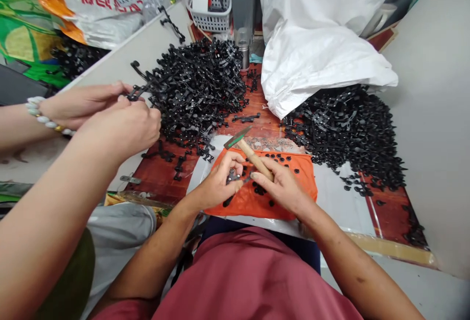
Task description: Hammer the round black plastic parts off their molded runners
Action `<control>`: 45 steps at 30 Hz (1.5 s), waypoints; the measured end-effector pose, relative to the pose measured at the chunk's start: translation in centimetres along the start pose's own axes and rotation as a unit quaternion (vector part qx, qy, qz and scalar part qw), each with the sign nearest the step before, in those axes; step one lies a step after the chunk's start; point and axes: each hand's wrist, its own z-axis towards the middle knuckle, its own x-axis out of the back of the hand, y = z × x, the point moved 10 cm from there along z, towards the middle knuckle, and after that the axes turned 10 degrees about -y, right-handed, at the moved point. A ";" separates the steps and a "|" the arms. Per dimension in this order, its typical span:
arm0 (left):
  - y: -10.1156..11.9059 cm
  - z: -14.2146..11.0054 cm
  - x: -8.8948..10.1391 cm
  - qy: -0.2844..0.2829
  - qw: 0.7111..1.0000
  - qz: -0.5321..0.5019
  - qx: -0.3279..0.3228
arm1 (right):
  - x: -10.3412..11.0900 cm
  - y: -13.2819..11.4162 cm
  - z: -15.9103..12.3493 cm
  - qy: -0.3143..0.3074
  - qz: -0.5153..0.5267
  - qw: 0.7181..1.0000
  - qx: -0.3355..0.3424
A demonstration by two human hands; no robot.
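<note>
Above an orange cloth (pixel 304 183), my left hand (pixel 220 180) is closed on a black jointed strip (pixel 232 177) with small shiny rivets; part of it hangs below the fingers. My right hand (pixel 281 185) grips the wooden handle of a hammer (pixel 253 156), its green-edged metal head pointing up and left. The right thumb and fingertips also meet the strip's near end, but I cannot tell if they pinch it. Several small round black pieces (pixel 260 189) lie scattered on the cloth under and behind my hands.
A large heap of black jointed strips (pixel 201 85) rises at the back left. Pointed black pieces (pixel 341 124) are piled at the right beneath a white sack (pixel 326 51). Another person's hands (pixel 121 119) hold a black strip at the left. A white basket (pixel 211 19) stands behind.
</note>
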 end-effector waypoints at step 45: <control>-6.4 1.8 6.4 0.143 0.969 0.127 0.154 | 1.6 4.4 -7.1 0.150 0.004 0.985 -0.084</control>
